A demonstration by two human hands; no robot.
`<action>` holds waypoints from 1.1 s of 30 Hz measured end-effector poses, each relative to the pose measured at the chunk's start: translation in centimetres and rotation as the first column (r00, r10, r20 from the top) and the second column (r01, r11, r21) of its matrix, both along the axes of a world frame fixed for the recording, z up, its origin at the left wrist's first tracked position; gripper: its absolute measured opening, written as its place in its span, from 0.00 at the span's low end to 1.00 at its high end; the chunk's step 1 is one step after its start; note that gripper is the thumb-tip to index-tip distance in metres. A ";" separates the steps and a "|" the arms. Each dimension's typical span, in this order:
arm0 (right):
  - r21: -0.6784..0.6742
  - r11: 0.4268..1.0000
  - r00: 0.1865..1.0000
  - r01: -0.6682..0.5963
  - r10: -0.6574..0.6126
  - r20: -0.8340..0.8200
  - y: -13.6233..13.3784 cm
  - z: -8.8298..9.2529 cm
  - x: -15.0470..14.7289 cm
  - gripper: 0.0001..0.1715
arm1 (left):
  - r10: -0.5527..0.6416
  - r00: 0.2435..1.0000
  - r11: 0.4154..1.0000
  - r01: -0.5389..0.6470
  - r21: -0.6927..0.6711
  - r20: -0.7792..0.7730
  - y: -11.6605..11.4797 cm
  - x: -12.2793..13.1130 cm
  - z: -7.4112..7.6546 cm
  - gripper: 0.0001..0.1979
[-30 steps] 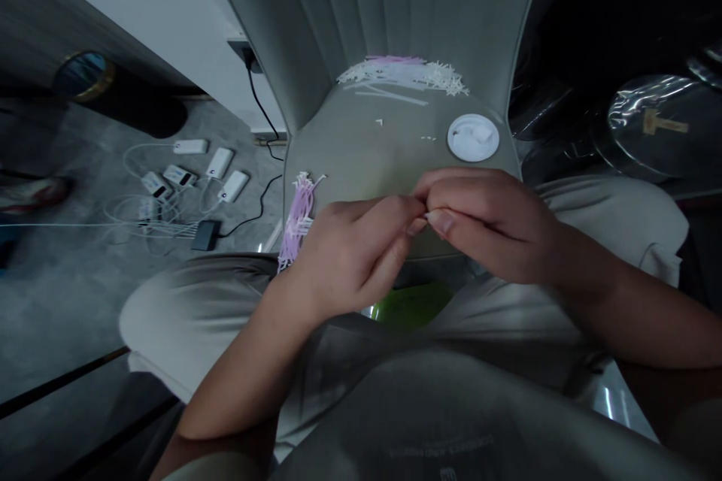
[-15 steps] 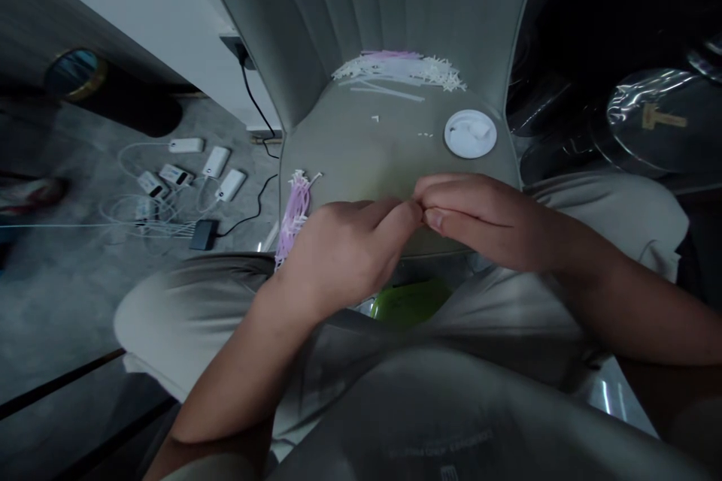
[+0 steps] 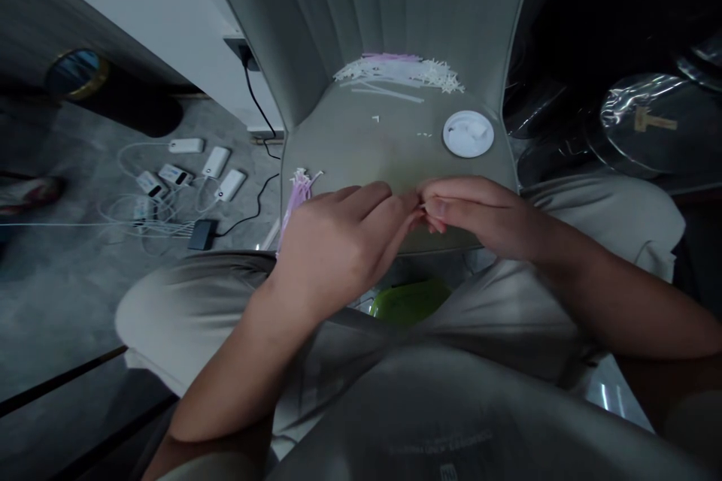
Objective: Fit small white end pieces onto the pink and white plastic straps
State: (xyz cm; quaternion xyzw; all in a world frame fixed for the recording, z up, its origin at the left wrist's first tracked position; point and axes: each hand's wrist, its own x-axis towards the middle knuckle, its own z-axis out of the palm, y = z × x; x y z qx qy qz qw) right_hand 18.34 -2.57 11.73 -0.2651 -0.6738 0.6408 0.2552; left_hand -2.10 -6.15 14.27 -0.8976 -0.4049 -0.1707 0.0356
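Above the front of the grey chair seat [image 3: 350, 146], my left hand [image 3: 350, 244] and my right hand [image 3: 479, 207] meet fingertip to fingertip. Both are closed in a pinch. A tiny pale bit shows between the fingertips, too small to name, and the fingers hide the rest. Beside my left hand lies a bundle of thin purple sticks [image 3: 296, 199] with white ends. Beyond my right hand sits a round white dish [image 3: 468, 134] with white stuff in it. Small white pieces [image 3: 424, 134] and a white angled bit [image 3: 376, 119] lie on the seat.
At the seat's back is a pile of white and purple sticks [image 3: 398, 71]. White boxes [image 3: 216, 162] with tangled cables and a black adapter [image 3: 201, 234] lie on the floor to the left. Something green [image 3: 409, 302] is under the seat. A shiny round lid [image 3: 648, 109] is at right.
My hands stay together at the fingertips, but their fingers have shifted. The right hand's lower fingertips now show below the pinch. The things on the seat have not moved.
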 end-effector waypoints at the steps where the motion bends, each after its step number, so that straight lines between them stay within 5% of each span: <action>1: 0.019 1.000 1.000 0.007 -0.007 0.012 0.0 0.1 0.0 0.18 | 0.006 1.000 1.000 -0.006 -0.003 0.012 0.0 0.0 0.0 0.12; 21: 0.415 0.906 0.987 0.080 -0.129 0.092 -0.1 0.7 0.3 0.16 | 0.023 0.940 0.975 0.054 -0.215 0.341 0.3 0.5 -0.9 0.10; 33: 0.327 0.939 0.993 0.102 -0.114 0.017 -0.3 0.3 0.3 0.15 | -0.011 0.924 0.975 0.095 -0.202 0.381 0.6 0.8 -1.6 0.08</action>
